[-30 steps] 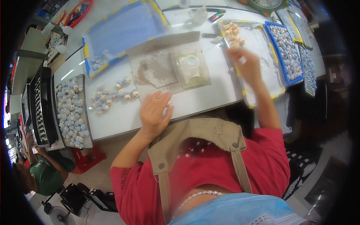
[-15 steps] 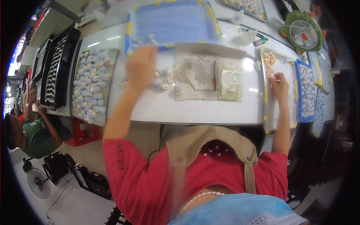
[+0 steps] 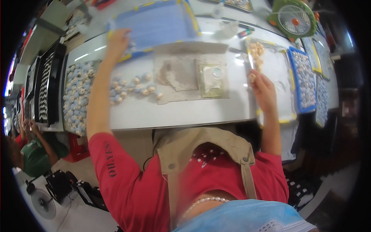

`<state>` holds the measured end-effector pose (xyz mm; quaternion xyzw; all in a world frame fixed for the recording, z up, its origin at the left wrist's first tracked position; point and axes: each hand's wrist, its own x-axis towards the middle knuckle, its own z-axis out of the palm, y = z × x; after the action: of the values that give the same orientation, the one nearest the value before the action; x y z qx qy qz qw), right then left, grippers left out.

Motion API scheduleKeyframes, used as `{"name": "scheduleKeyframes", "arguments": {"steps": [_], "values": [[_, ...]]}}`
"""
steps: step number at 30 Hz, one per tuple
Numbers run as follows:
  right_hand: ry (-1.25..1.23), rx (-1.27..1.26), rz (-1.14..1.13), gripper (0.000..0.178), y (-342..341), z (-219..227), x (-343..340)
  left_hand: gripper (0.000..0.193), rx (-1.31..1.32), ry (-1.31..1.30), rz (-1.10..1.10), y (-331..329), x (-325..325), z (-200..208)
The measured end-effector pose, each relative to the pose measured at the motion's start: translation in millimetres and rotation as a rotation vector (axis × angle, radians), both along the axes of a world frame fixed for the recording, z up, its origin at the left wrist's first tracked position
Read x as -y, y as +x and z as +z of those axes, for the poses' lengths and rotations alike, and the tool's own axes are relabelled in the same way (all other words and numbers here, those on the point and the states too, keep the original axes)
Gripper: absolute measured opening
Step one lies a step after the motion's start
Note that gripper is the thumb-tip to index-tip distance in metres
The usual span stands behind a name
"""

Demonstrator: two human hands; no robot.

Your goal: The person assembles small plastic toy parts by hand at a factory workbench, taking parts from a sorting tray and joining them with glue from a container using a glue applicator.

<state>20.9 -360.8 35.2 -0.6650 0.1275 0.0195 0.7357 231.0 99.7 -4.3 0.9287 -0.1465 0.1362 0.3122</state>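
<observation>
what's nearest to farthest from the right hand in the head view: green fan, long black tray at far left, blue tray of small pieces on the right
From the right hand:
1. Blue tray, just to its right
2. Green fan, upper right
3. Long black tray, far left

The white, hard tabletop (image 3: 177, 114) between the left hand (image 3: 119, 38) and the right hand (image 3: 262, 87) is smooth and glossy, reflecting bright streaks. At the left hand, the broad pale-blue tray (image 3: 156, 23) edged with yellow tape has a dull, film-like sheen. The stained grey-brown sheet (image 3: 164, 63) between the hands looks like rough, matt card. Right of the right hand, the narrow deep-blue tray (image 3: 308, 110) looks plastic, as does the green-cased fan (image 3: 295, 22) beyond that hand.
</observation>
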Motion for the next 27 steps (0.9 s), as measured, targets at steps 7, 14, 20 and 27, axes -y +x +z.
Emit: {"name": "scheduleKeyframes", "arguments": {"steps": [7, 14, 20, 27], "values": [[-0.09, 0.03, 0.124, 0.028, -1, 21, -28, 0.034, -0.517, -1.317, -0.366, -127, 95, 34], [-0.324, 0.182, 0.194, 0.023, 14, 28, -57, 0.032, -0.839, -1.585, -0.364, -191, 144, 35], [-0.708, 0.318, 0.272, 0.023, 25, 35, -68, 0.031, -1.112, -1.715, -0.455, -218, 155, 12], [-0.972, 0.439, 0.303, 0.02, 28, 46, -87, 0.036, -1.211, -1.65, -0.379, -233, 162, 10]]}}
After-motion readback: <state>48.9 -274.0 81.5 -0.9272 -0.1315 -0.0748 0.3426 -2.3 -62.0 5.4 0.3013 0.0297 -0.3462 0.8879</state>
